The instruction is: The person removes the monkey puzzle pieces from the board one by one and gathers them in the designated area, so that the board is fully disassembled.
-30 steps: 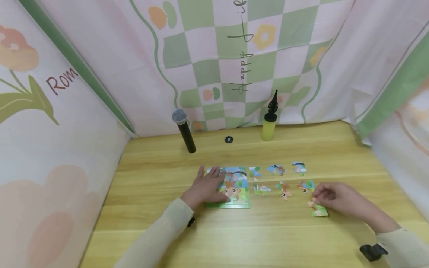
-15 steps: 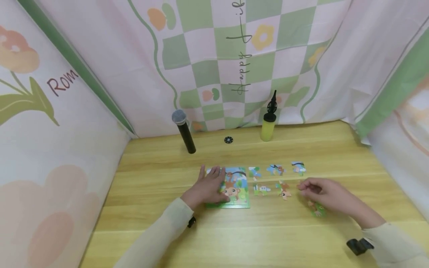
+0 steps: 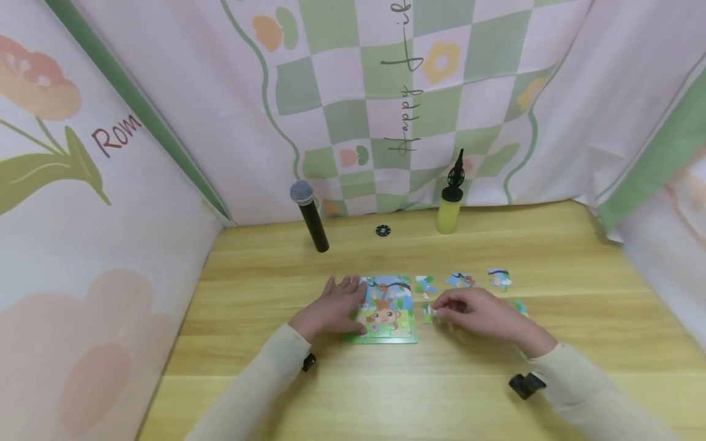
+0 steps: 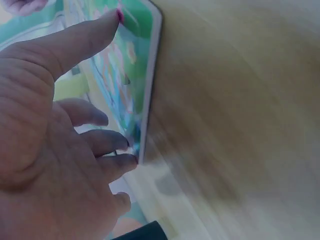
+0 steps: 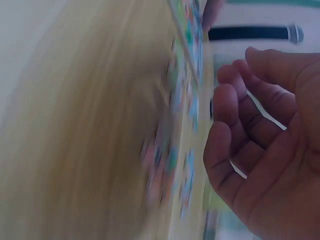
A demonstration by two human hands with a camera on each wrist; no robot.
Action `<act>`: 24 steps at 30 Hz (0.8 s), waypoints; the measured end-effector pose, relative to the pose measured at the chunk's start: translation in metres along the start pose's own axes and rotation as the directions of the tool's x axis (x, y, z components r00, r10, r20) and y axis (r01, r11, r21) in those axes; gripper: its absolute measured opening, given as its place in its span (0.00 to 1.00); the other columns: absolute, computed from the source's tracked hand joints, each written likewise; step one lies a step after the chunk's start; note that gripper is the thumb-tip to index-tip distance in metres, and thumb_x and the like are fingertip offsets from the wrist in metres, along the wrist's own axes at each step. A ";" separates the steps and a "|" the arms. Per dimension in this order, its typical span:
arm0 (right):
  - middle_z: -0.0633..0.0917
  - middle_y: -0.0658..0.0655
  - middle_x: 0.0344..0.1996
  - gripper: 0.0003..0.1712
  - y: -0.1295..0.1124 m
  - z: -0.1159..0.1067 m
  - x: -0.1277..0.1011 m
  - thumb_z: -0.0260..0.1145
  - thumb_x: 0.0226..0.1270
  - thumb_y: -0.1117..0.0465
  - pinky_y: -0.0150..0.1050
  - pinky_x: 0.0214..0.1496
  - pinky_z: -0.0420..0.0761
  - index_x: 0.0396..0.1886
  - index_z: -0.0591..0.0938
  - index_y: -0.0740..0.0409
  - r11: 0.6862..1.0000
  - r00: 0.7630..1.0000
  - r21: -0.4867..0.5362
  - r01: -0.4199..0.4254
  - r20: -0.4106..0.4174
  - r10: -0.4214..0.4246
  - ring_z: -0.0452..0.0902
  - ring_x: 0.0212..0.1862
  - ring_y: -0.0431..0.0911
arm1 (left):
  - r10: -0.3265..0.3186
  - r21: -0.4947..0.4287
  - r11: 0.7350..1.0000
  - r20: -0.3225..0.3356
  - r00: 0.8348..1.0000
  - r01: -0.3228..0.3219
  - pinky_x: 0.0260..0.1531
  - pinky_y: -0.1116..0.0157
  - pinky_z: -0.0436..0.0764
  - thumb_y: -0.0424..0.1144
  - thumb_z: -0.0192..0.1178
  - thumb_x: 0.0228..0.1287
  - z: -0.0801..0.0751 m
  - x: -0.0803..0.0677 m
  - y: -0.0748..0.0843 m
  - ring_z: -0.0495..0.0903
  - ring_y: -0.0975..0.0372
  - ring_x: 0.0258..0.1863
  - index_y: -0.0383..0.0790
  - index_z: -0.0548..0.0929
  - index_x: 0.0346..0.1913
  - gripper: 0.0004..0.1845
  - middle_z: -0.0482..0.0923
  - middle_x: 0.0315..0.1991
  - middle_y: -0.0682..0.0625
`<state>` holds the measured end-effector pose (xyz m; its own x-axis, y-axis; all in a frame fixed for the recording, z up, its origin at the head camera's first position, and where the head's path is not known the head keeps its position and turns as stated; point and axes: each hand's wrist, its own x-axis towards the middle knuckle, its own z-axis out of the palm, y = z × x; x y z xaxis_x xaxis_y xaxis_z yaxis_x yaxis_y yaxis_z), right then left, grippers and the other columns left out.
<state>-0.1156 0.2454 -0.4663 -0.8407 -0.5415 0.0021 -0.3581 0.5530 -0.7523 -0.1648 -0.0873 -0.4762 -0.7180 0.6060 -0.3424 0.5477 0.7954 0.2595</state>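
My left hand (image 3: 331, 312) rests spread on the left part of a framed jigsaw puzzle (image 3: 386, 313) with a monkey picture. In the left wrist view its thumb lies over the puzzle's green border (image 4: 142, 30) and the fingertips meet the edge. My right hand (image 3: 485, 320) hovers to the right of the puzzle, its fingertips close to a loose puzzle piece (image 3: 428, 314). The right wrist view shows its fingers loosely bent, thumb apart from them, with no piece visible between. Behind it lie more puzzle pieces (image 3: 499, 279), and some below are hidden by the hand.
Toward the back of the wooden table (image 3: 265, 263) stand a black microphone (image 3: 313, 223) and a yellow pump (image 3: 448, 214) with a black top. A black round chip (image 3: 383, 230) lies between them. Printed curtains (image 3: 336, 73) close off the back and sides.
My right hand has moved left across the loose pieces, from the far-right ones to beside the puzzle. My left hand stays on the puzzle. The head view has shifted slightly.
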 end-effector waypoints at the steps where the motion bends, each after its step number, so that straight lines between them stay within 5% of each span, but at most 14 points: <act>1: 0.86 0.47 0.36 0.12 -0.005 0.004 0.007 0.65 0.76 0.56 0.35 0.38 0.82 0.49 0.86 0.57 1.000 1.000 -0.007 0.001 0.008 -0.001 0.79 0.36 0.41 | -0.001 -0.014 1.000 0.004 1.000 0.001 0.73 0.45 0.30 0.59 0.68 0.63 0.000 0.000 -0.001 0.37 0.48 0.79 0.38 0.48 0.81 0.56 0.37 0.81 0.40; 10: 0.88 0.48 0.38 0.08 -0.030 0.050 0.058 0.67 0.71 0.64 0.36 0.39 0.83 0.45 0.89 0.58 0.989 0.994 -0.104 0.101 0.061 -0.095 0.80 0.34 0.35 | -0.010 -0.076 0.997 -0.008 1.000 0.010 0.73 0.45 0.29 0.59 0.70 0.60 0.002 0.001 -0.003 0.38 0.50 0.79 0.41 0.50 0.81 0.56 0.39 0.81 0.43; 18: 0.76 0.40 0.16 0.12 -0.036 0.068 0.069 0.67 0.68 0.67 0.32 0.22 0.71 0.26 0.89 0.50 0.966 0.990 -0.221 0.130 0.090 -0.113 0.65 0.18 0.33 | -0.012 -0.059 0.998 -0.016 1.000 0.011 0.73 0.44 0.29 0.62 0.68 0.61 0.004 -0.002 -0.007 0.38 0.52 0.80 0.42 0.50 0.81 0.55 0.39 0.81 0.45; 24: 0.80 0.39 0.20 0.09 -0.036 0.071 0.069 0.67 0.68 0.66 0.33 0.24 0.74 0.31 0.91 0.53 0.972 0.994 -0.219 0.089 0.075 -0.074 0.68 0.19 0.33 | 0.018 -0.068 0.997 -0.012 1.000 -0.019 0.73 0.44 0.29 0.62 0.67 0.61 0.002 -0.003 -0.011 0.39 0.52 0.80 0.41 0.51 0.81 0.55 0.40 0.81 0.44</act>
<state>-0.1321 0.1426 -0.4857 -0.7789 -0.6270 0.0086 -0.5119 0.6278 -0.5864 -0.1678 -0.0982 -0.4802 -0.7130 0.6204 -0.3268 0.5306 0.7820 0.3270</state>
